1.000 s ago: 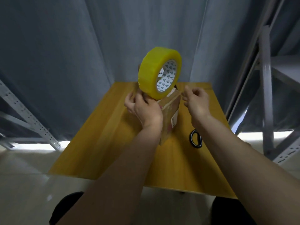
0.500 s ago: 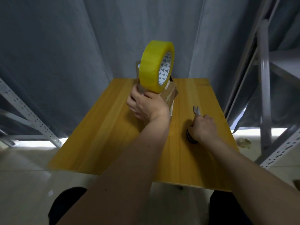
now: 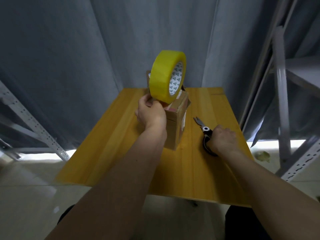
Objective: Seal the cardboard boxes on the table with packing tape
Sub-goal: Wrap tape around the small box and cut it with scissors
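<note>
On top of the cardboard box, mid table: yellow tape roll, upright, pinched by left hand. Right hand curled round scissors, beside box.

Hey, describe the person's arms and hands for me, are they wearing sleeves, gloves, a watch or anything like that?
Both arms are bare along the whole visible length, with no sleeves in view. The left hand and right hand have no gloves, and no watch, bracelet or ring is visible on either. Fingers are partly hidden, so a small ring cannot be ruled out.
</note>
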`<act>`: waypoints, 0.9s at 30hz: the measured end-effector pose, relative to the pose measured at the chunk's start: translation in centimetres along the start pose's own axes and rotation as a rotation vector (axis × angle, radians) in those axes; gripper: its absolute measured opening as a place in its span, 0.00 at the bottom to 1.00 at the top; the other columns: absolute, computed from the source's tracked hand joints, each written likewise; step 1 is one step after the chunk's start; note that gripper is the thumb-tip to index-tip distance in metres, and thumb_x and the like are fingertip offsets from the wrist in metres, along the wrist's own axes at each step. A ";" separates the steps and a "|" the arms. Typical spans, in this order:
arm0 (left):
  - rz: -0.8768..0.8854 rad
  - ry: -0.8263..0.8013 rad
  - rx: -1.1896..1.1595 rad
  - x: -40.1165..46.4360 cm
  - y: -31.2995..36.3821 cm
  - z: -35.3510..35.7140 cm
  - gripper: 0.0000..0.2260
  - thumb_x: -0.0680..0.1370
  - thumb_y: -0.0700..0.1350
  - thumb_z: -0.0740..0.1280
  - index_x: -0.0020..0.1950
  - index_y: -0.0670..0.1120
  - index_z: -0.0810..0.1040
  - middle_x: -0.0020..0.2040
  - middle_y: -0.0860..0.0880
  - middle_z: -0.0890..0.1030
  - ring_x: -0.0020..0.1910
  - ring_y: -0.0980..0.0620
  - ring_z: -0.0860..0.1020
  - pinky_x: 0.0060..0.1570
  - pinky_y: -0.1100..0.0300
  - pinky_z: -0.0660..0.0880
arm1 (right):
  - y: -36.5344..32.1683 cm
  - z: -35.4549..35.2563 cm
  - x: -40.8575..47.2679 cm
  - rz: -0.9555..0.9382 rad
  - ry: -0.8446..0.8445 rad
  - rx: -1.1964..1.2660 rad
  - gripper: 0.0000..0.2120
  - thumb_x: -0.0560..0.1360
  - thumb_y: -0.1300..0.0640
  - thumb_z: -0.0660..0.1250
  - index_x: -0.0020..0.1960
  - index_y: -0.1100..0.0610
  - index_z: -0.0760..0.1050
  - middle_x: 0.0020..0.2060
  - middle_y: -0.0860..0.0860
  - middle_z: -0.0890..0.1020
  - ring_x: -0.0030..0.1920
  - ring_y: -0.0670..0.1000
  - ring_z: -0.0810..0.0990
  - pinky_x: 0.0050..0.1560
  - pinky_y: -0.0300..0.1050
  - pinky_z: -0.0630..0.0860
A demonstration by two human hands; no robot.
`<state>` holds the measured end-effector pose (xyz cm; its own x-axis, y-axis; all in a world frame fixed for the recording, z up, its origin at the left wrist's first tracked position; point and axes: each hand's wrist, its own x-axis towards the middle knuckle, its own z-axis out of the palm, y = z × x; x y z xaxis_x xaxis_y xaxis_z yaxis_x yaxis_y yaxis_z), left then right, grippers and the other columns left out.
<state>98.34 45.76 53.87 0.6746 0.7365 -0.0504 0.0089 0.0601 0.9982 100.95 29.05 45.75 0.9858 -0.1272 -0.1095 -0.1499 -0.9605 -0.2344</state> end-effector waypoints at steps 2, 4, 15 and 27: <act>-0.028 -0.048 -0.002 0.3 0.3 -0.4 0.11 0.79 0.42 0.61 0.58 0.54 0.77 0.63 0.49 0.74 0.60 0.48 0.73 0.60 0.53 0.72 | 0.0 -0.5 0.1 -0.008 -0.039 0.073 0.13 0.77 0.60 0.64 0.57 0.64 0.66 0.48 0.58 0.76 0.50 0.59 0.76 0.43 0.47 0.70; -0.015 -0.108 0.068 0.4 0.5 -1.1 0.15 0.78 0.42 0.62 0.64 0.52 0.75 0.63 0.48 0.74 0.62 0.47 0.72 0.64 0.48 0.71 | 0.1 -1.1 0.2 0.024 -0.089 0.199 0.13 0.76 0.56 0.68 0.53 0.63 0.68 0.40 0.55 0.73 0.42 0.56 0.75 0.37 0.47 0.69; 0.481 -0.315 0.387 0.2 4.9 -3.0 0.21 0.70 0.53 0.76 0.60 0.52 0.75 0.51 0.56 0.78 0.55 0.54 0.79 0.54 0.56 0.78 | -1.4 -4.3 -1.1 -0.005 -0.048 1.168 0.24 0.67 0.54 0.78 0.59 0.54 0.75 0.46 0.52 0.79 0.42 0.51 0.78 0.35 0.42 0.72; 0.265 -0.688 0.152 1.8 5.2 -5.4 0.19 0.68 0.37 0.76 0.58 0.42 0.79 0.49 0.48 0.85 0.49 0.51 0.84 0.48 0.60 0.80 | -0.4 -9.1 -3.5 -0.327 -0.087 0.859 0.27 0.59 0.40 0.75 0.54 0.48 0.73 0.47 0.48 0.77 0.50 0.52 0.77 0.50 0.47 0.76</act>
<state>95.56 51.04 58.76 0.9768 0.1235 0.1750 -0.1496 -0.1913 0.9701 98.22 27.64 55.02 0.9851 0.1702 0.0244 0.0961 -0.4270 -0.8991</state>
